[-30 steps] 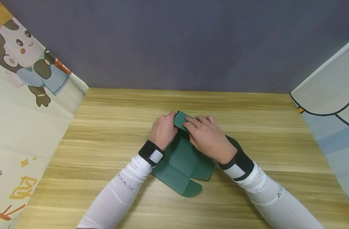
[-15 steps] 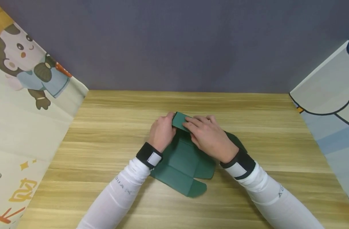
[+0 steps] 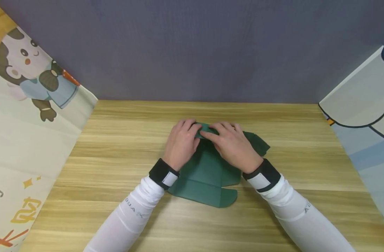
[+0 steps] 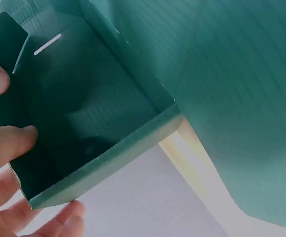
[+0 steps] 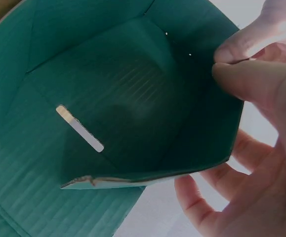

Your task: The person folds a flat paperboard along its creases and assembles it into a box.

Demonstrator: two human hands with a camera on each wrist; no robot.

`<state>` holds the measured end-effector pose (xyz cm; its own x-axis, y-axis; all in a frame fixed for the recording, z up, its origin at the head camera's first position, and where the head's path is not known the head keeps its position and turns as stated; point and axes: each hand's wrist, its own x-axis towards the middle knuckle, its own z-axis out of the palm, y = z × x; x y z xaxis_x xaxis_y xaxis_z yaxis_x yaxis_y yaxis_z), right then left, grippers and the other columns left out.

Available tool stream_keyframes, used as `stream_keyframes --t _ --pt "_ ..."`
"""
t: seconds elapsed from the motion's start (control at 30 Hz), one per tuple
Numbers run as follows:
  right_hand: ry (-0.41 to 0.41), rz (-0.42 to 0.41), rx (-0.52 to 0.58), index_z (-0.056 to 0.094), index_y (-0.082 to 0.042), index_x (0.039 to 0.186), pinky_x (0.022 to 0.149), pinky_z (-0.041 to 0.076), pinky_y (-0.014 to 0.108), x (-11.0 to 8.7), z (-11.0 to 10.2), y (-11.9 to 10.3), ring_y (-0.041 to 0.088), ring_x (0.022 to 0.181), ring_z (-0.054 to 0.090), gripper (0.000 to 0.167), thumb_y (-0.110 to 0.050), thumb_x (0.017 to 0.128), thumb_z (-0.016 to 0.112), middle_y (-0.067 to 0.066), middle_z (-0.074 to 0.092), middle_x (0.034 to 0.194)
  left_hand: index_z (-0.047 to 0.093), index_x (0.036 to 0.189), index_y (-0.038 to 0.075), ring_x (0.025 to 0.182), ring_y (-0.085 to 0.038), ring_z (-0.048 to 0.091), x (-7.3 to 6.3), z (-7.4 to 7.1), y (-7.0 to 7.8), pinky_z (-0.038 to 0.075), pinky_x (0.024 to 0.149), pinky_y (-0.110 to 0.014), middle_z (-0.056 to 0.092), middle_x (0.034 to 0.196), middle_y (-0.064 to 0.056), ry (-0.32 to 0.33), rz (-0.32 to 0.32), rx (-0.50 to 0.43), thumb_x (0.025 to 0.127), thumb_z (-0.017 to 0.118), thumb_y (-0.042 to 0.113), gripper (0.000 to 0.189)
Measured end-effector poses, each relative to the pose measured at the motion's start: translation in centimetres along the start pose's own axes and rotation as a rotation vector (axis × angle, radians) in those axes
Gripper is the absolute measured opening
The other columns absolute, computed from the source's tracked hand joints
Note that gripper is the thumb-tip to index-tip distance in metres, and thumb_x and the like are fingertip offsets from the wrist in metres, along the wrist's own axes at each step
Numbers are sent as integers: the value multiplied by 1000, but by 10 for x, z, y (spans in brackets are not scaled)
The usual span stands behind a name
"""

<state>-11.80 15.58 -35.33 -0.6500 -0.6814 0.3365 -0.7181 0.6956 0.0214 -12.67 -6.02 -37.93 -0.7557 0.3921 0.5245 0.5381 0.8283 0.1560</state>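
A green cardboard box (image 3: pixel 199 171), partly folded, lies on the wooden table with its side flaps spread. My left hand (image 3: pixel 180 143) grips the left part of its raised far edge. In the left wrist view the thumb (image 4: pixel 14 140) presses the inside of a folded wall while fingers sit behind it. My right hand (image 3: pixel 232 145) holds the same far edge close beside the left one. The right wrist view has its thumb (image 5: pixel 256 81) inside the wall and fingers (image 5: pixel 197 197) outside. A narrow slot (image 5: pixel 81 129) pierces a panel. Both palms are hidden in the head view.
The wooden table (image 3: pixel 116 168) surrounds the box. A dark grey-blue panel (image 3: pixel 207 52) stands along the back edge. Printed cloths border the left side (image 3: pixel 21 140) and the right side (image 3: pixel 358 101).
The left hand has shifted its fingers over the top of the far edge, nearer the right hand. The box has turned slightly, its near flap swinging right and away from me.
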Motion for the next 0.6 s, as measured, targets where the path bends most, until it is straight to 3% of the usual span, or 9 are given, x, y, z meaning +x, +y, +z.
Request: stream_keyframes --t 0.27,0.43,0.6 --pt "21 19 16 68 -13 143 97 47 59 3 -1 1 35 128 60 49 -9 96 80 13 66 140 78 120 8 117 -28 64 1 -3 1 54 90 -43 71 124 -8 30 49 35 93 85 19 30" --pt "25 45 26 63 -9 146 100 45 62 3 -7 4 35 132 58 55 -11 94 83 15 65 142 79 117 9 113 -29 66 1 -5 0 54 88 -44 73 118 -8 40 21 53 94 83 19 25" --pt "112 84 53 60 -6 146 101 44 64 1 -20 9 41 134 53 58 -12 93 83 19 60 144 80 113 9 106 -31 68 2 -8 -4 56 82 -46 74 111 -9 63 -26 48 96 81 17 20"
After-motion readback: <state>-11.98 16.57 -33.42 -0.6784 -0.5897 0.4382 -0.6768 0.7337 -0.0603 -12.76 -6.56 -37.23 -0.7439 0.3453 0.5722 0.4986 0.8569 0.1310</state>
